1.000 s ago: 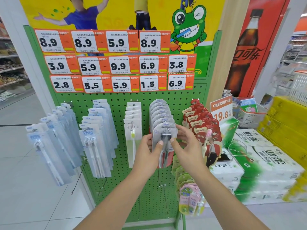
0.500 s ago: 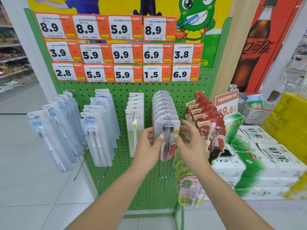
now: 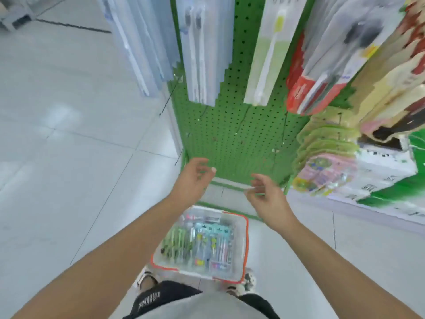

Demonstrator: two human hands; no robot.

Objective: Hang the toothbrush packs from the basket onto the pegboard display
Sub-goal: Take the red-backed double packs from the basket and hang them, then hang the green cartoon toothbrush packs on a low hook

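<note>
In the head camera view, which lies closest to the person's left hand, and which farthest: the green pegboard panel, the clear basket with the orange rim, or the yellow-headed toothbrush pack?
From the left hand:
1. Green pegboard panel, its lower part just beyond the fingers.
2. Clear basket with the orange rim, on the floor below, by the feet.
3. Yellow-headed toothbrush pack, hanging high up to the right.

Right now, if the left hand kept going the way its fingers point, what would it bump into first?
Probably the green perforated pegboard panel. The left hand is empty, its loosely curled fingers pointing up and forward toward the panel's bare lower part. Nothing shows between them, though the blur makes depth hard to judge.
</note>
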